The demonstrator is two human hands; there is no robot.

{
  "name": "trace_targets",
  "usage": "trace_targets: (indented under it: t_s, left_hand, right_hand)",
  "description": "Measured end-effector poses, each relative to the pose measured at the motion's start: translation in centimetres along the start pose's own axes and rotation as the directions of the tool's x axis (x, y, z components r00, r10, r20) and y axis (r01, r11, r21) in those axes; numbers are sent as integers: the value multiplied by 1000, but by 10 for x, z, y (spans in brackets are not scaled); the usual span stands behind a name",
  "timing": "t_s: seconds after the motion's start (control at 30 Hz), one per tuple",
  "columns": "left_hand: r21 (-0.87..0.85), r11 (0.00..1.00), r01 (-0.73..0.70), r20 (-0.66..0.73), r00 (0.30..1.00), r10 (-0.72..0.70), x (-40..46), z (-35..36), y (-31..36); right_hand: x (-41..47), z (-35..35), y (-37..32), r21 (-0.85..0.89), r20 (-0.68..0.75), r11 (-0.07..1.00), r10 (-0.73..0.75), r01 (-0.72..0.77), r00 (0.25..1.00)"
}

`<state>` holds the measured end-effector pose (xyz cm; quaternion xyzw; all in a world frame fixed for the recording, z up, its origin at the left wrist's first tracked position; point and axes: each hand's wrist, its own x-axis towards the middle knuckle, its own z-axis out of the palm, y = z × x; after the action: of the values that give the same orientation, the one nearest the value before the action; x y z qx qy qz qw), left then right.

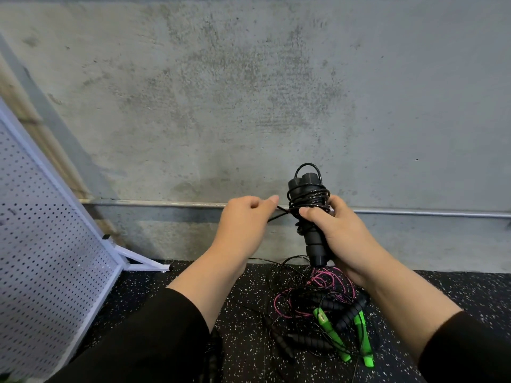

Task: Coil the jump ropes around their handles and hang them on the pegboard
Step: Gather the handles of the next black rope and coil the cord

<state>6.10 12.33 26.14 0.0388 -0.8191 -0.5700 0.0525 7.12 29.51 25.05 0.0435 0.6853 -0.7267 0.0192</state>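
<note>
Head view: right hand (336, 239) has its grip wrapped around a pair of black handles (312, 217) held upright together, thumb pressed across the front over the wound turns. Black rope (309, 199) is coiled several times around upper part of the handles, a small loop sticking out above the top caps. Left hand (243, 219) sits just beside the bundle, fingers curled, grip pinching the free rope end, which runs taut from it to the coil. Below on the speckled black rubber floor (456, 288) lies a tangled pile: pink rope (326, 280), green handles (329, 331), several black ribbed handles (351, 313), thin black cords mixed through. White pegboard (47, 244) stands at left, tilted, on a white foot, well apart from the hands. Concrete wall (249, 92) behind, metal pipe (428, 213) along it. Black sleeves on both forearms. No readable brand, label or writing anywhere.
</note>
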Motion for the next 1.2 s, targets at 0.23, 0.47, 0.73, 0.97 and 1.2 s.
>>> trace_targets:
  t_s: [0.23,0.47,0.73,0.97,1.2]
  left_hand:
    - [-512,859,-23,99,991,86,-7,0,13]
    - [-223,953,-206,89,969,230,-7,0,12]
    - [-106,958,-265,18,963,268,-5,6,15]
    - [13,968,-250,42,967,250,-3,3,16]
    - [100,974,-203,69,978,197,-1,0,16]
  right_hand:
    - [0,8,-4,149,55,988,18,-26,998]
    - [0,3,-1,158,80,985,57,-69,995]
    - [-2,2,-5,134,51,989,63,-70,997]
    - [-4,4,-3,32,55,998,48,-50,997]
    - [-2,2,1,-203,69,978,-42,55,997]
